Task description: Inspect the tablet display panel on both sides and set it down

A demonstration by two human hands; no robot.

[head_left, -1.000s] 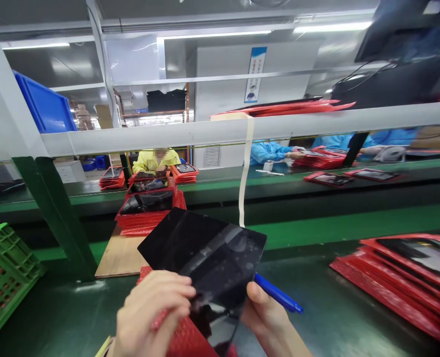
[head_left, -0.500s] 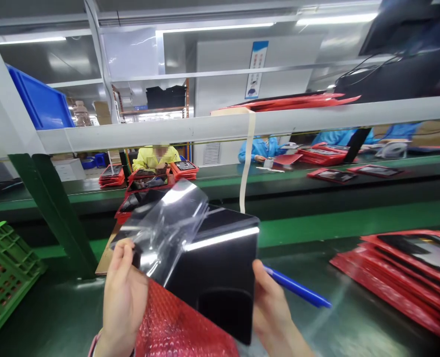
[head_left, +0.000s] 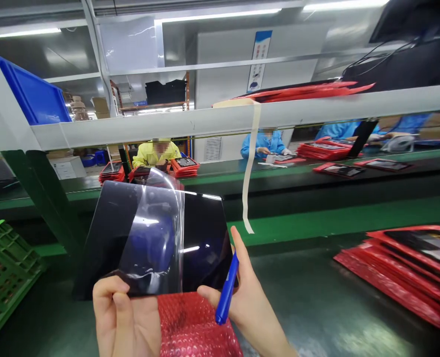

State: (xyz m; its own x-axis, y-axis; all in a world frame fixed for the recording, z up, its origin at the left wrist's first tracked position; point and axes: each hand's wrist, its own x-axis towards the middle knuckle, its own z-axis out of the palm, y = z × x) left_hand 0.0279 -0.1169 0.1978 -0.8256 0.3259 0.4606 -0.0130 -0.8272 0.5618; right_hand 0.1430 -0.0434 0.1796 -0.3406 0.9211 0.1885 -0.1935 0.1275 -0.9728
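Note:
A glossy black screen panel (head_left: 205, 238) is held up in front of me, tilted, above the bench. Clear protective film (head_left: 149, 243) lies curled across its left and middle part, with a fold upright on the glass. My left hand (head_left: 125, 317) pinches the film near the panel's lower left edge; whether it also grips the panel is hard to tell. At the right edge, my right hand (head_left: 246, 292) supports the panel between thumb and fingers, with a blue pen (head_left: 227, 290) tucked in the same hand. Red bubble wrap (head_left: 197, 327) is below the panel.
Red bubble-wrap sleeves with panels (head_left: 402, 277) are stacked at right on the dark bench (head_left: 298, 307). A green crate (head_left: 8, 277) stands at left. Masking tape (head_left: 247, 188) hangs from the white rail (head_left: 149, 125). Co-workers in yellow and blue sit beyond.
The panel has turned and moved left, now facing me more squarely. The film lies lower across it. The pen has swung from pointing right to pointing down in my right hand.

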